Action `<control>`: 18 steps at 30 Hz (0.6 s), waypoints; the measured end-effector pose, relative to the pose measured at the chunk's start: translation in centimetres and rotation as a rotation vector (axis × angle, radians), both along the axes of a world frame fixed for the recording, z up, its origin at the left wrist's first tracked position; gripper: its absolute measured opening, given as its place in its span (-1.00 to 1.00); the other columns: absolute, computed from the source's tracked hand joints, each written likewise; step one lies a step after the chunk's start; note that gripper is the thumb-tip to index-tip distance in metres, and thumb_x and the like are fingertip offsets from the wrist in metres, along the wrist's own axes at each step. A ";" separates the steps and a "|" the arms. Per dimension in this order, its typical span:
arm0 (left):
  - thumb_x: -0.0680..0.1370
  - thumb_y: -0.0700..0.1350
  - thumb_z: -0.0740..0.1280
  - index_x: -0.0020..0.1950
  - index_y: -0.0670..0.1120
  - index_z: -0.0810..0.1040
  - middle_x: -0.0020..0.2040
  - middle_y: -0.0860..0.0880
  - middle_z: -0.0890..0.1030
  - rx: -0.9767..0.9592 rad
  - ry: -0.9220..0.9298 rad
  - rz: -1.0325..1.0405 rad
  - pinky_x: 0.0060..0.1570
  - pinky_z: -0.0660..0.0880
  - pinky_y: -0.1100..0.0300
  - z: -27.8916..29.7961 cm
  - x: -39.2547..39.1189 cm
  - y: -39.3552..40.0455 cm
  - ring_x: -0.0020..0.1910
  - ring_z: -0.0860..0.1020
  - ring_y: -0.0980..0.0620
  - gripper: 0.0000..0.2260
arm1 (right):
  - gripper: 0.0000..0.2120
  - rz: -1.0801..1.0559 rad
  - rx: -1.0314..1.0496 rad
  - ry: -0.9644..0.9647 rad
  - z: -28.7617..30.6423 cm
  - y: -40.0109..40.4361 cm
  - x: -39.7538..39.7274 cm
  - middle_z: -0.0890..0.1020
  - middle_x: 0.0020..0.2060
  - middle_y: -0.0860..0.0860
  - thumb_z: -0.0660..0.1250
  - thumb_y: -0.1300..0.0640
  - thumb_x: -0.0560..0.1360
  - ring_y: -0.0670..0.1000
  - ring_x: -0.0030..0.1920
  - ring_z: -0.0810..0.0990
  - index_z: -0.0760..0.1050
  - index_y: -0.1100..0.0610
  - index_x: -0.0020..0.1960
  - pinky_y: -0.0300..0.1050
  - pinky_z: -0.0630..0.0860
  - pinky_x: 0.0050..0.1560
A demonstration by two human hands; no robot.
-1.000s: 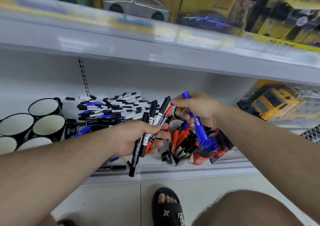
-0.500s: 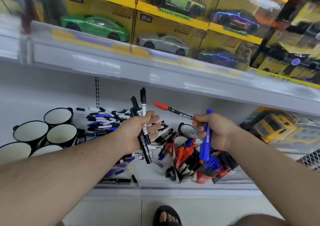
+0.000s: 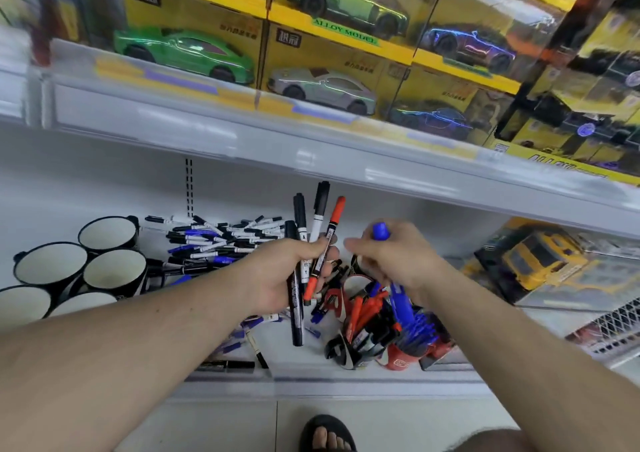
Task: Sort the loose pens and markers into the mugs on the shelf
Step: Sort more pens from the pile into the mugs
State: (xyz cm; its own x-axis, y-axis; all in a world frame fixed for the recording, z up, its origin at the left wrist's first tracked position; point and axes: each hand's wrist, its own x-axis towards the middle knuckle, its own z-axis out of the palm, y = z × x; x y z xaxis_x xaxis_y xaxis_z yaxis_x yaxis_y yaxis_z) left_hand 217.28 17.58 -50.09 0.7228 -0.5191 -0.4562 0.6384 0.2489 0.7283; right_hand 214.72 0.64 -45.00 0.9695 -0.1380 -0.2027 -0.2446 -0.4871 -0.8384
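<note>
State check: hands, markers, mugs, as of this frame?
left hand: grips a bundle of black markers and one red marker
right hand: grips a blue marker
black mugs: upright, nothing in them
red mug: upright, holding blue markers
loose markers: piled on shelf

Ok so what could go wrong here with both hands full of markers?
The left hand grips a fanned bundle of black markers plus a red-capped marker; one long black one hangs low and could slip. The right hand holds a blue marker above the crowded red mug, which might tip if it is jammed in.
</note>
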 end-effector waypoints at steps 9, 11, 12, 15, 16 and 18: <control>0.39 -0.09 0.40 -0.02 -0.15 0.65 -0.15 -0.03 0.71 0.149 -0.043 -0.292 -0.26 0.55 0.21 0.2 -1.1 -0.1 -0.32 0.60 0.10 -0.78 | -0.86 -0.042 0.072 -0.135 -0.6 -1.8 0.2 0.41 -0.55 -0.01 0.36 0.17 0.57 0.04 -0.49 0.29 0.51 0.18 -0.15 -0.14 0.29 -0.45; 0.49 -0.12 0.38 0.01 -0.13 0.64 -0.14 -0.05 0.72 0.174 -0.029 -0.238 -0.19 0.60 0.15 -0.3 -0.9 -0.3 -0.26 0.64 0.06 -0.86 | -0.86 -0.118 0.078 -0.175 -0.6 -3.1 0.7 0.40 -0.50 0.10 0.38 0.20 0.54 0.04 -0.49 0.27 0.53 0.19 -0.19 -0.13 0.26 -0.43; 0.55 -0.13 0.35 0.01 -0.11 0.64 -0.16 -0.04 0.72 0.203 -0.021 -0.196 -0.13 0.60 0.12 -0.6 -0.7 -0.3 -0.24 0.65 0.05 -0.89 | -0.85 -0.176 0.083 -0.214 -0.5 -4.0 1.1 0.42 -0.45 0.14 0.39 0.22 0.53 0.05 -0.48 0.28 0.54 0.20 -0.21 -0.12 0.26 -0.43; 0.61 -0.13 0.30 0.01 -0.09 0.64 -0.26 -0.01 0.67 0.293 -0.005 -0.070 -0.14 0.59 0.09 -1.9 0.2 0.0 -0.31 0.57 0.07 -0.87 | -0.89 -0.321 0.028 -0.271 -1.2 -7.4 2.6 0.52 -0.35 0.20 0.39 0.25 0.50 0.06 -0.48 0.34 0.55 0.18 -0.21 -0.15 0.31 -0.44; 0.62 -0.11 0.30 0.02 -0.09 0.64 -0.26 -0.01 0.63 0.307 -0.002 -0.047 -0.21 0.59 0.11 -2.2 0.4 0.1 -0.34 0.53 0.08 -0.87 | -0.90 -0.340 -0.038 -0.256 -2.0 -8.6 3.1 0.54 -0.36 0.16 0.40 0.25 0.48 0.07 -0.46 0.38 0.55 0.15 -0.20 -0.16 0.33 -0.43; 0.61 -0.08 0.31 0.04 -0.10 0.64 -0.30 0.00 0.57 0.319 0.001 -0.030 -0.31 0.56 0.15 -2.6 0.7 0.0 -0.41 0.49 0.09 -0.85 | -0.92 -0.327 -0.235 -0.202 -3.8 -10.4 4.0 0.56 -0.35 0.08 0.43 0.21 0.46 0.12 -0.36 0.50 0.56 0.09 -0.17 -0.11 0.45 -0.35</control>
